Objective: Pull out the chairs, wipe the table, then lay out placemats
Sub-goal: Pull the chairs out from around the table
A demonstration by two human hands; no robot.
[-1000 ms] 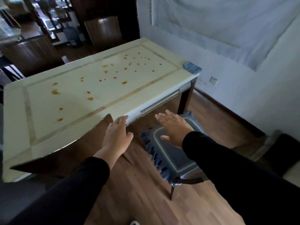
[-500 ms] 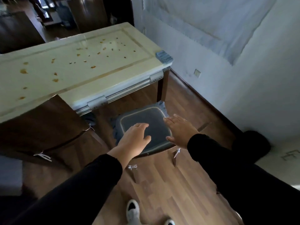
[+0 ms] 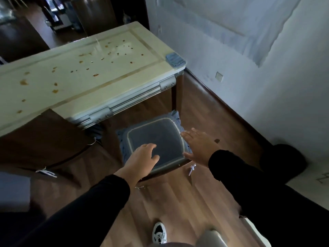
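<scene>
A cream table [image 3: 124, 90] speckled with orange-brown stains fills the upper left. A folded blue cloth [image 3: 175, 59] lies on its far right corner. Below the table's right end stands a chair with a blue-grey seat cushion [image 3: 160, 136], partly under the tabletop. My left hand [image 3: 142, 160] hovers over the cushion's near edge with fingers loosely bent, holding nothing. At the cushion's right side is my right hand [image 3: 197, 145], fingers straight and spread. Whether either hand touches the cushion is unclear. A dark wooden chair back [image 3: 41, 139] stands at the table's left side.
A white wall [image 3: 249, 68] with a socket [image 3: 219, 77] runs along the right, close to the chair. A dark round object [image 3: 283, 161] sits on the wooden floor by the wall. More dark furniture [image 3: 92, 13] stands beyond the table. My shoe [image 3: 159, 232] shows below.
The view has swung down and right toward the cushioned chair. Both hands moved from beside the table edge to the cushion, the left over its near edge, the right at its right side.
</scene>
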